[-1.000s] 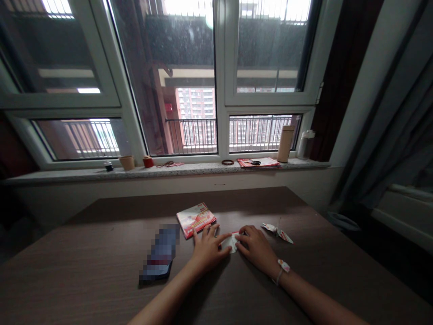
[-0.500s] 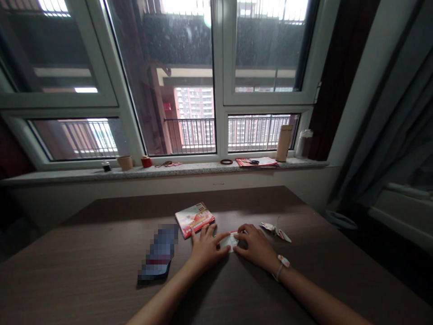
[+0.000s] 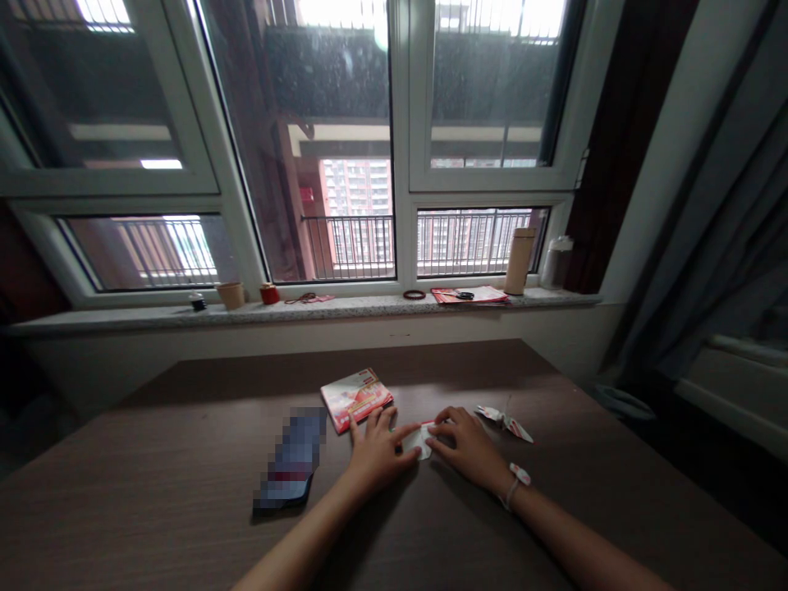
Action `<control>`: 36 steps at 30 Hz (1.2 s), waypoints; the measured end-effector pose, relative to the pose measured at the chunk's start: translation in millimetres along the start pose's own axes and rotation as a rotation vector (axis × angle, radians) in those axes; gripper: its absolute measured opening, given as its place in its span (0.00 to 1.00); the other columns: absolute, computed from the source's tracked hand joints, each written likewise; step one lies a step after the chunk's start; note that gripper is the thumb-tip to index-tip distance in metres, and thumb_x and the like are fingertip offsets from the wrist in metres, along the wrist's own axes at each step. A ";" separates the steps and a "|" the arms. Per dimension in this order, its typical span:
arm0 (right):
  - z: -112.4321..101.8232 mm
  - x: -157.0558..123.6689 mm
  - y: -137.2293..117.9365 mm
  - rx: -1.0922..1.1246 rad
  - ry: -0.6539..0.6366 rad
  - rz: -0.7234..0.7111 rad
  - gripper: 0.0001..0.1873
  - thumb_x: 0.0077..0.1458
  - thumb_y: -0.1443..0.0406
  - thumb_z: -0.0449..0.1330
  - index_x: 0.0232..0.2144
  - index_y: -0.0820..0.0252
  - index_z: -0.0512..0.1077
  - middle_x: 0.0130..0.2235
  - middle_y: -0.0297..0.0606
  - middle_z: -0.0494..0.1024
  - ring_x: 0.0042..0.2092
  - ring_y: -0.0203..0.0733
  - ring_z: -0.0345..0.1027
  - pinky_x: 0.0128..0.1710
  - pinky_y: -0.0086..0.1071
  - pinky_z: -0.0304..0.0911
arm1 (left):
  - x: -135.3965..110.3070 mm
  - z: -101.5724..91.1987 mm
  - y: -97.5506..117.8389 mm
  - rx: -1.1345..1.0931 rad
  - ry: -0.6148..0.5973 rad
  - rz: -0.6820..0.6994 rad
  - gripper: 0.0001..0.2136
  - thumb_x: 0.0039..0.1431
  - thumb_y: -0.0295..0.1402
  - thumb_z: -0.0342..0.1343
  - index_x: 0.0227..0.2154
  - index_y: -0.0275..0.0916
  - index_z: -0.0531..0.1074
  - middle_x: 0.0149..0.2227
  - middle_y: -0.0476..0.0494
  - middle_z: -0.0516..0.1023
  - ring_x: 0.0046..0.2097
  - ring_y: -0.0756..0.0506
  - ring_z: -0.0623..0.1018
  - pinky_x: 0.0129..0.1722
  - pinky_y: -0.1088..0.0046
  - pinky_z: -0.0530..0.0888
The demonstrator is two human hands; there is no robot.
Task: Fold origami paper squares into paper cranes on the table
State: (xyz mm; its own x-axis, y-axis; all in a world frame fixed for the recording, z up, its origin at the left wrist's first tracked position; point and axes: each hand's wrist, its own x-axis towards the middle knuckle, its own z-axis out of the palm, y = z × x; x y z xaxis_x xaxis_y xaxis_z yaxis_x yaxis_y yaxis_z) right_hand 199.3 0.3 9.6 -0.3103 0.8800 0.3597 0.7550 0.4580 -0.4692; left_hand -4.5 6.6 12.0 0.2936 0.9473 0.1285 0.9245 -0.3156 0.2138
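A small folded piece of white paper (image 3: 419, 443) with a red edge lies on the brown table between my hands. My left hand (image 3: 377, 451) holds its left side with thumb and index finger, the other fingers spread toward a stack of red-and-white printed sheets (image 3: 354, 400). From the other side, the bent fingers of my right hand (image 3: 469, 441) press on the paper's right edge. A folded paper crane (image 3: 506, 423) rests just beyond my right hand. Small details of the folds are hidden under the fingertips.
A dark flat phone-like object (image 3: 292, 460), blurred out, lies left of my left forearm. Along the windowsill (image 3: 369, 307) stand a paper cup (image 3: 231, 295), a red spool (image 3: 269, 294), a tan bottle (image 3: 519, 261), a pale bottle (image 3: 556, 264) and papers with scissors (image 3: 465, 295).
The whole view has shifted slightly. My right fingers have moved a little on the paper's right side, and more of its white surface shows. My left hand stays in place.
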 end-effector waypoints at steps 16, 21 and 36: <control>-1.8 -1.7 -1.6 -0.037 -0.019 -0.020 0.15 0.50 0.58 0.63 0.41 0.52 0.75 0.46 0.38 0.72 0.49 0.45 0.63 0.50 0.36 0.58 | -0.5 -1.8 2.4 0.015 -0.012 -0.027 0.22 0.55 0.55 0.50 0.53 0.68 0.64 0.64 0.49 0.58 0.65 0.32 0.52 0.58 0.34 0.35; -0.1 -4.9 -1.3 0.005 -0.001 -0.021 0.16 0.51 0.59 0.63 0.43 0.53 0.74 0.47 0.39 0.71 0.51 0.45 0.62 0.52 0.37 0.57 | -1.9 -2.4 4.0 0.029 0.005 -0.023 0.21 0.55 0.55 0.50 0.53 0.68 0.64 0.64 0.48 0.59 0.66 0.32 0.52 0.57 0.34 0.33; -8.4 -10.2 -5.3 -0.002 0.035 -0.168 0.06 0.54 0.64 0.60 0.32 0.52 0.78 0.45 0.38 0.71 0.51 0.45 0.61 0.52 0.39 0.56 | -0.3 0.7 0.6 0.004 0.027 0.000 0.21 0.54 0.54 0.51 0.52 0.69 0.65 0.63 0.47 0.60 0.65 0.32 0.53 0.56 0.32 0.34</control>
State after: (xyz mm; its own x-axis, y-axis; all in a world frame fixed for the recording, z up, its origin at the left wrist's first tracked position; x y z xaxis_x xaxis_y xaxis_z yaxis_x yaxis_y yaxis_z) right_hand 203.4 -12.2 15.2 -0.4118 0.7864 0.4604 0.6957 0.5976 -0.3985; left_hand -3.8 6.2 11.4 0.2871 0.9454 0.1542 0.9255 -0.3153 0.2100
